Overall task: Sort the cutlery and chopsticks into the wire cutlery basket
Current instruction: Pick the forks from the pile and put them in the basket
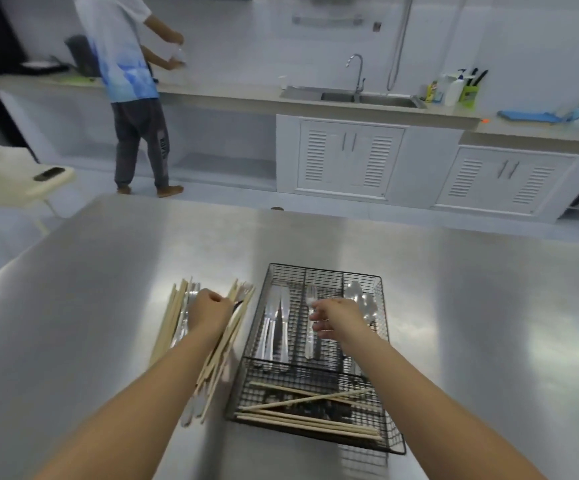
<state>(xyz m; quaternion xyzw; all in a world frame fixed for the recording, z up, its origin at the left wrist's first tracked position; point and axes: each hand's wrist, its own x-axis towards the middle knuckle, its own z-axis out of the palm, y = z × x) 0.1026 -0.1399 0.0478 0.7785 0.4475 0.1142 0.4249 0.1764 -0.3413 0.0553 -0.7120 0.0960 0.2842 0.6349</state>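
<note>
The left hand (209,310) is curled over the loose pile of chopsticks and cutlery (212,344), its fingers hidden, so whether it grips anything is unclear. The right hand (336,318) hovers with fingers loosely spread above the wire cutlery basket (390,441), at three o'clock from the pile. It covers part of a fork (311,327). Knives (277,323) lie at nine o'clock of it, spoons (359,299) at two, sorted chopsticks (302,419) at six.

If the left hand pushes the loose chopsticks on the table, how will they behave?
The chopsticks look thin, stiff and light, so they probably slide easily on the smooth steel table. Lying loosely fanned, they may scatter rather than move together.
</note>
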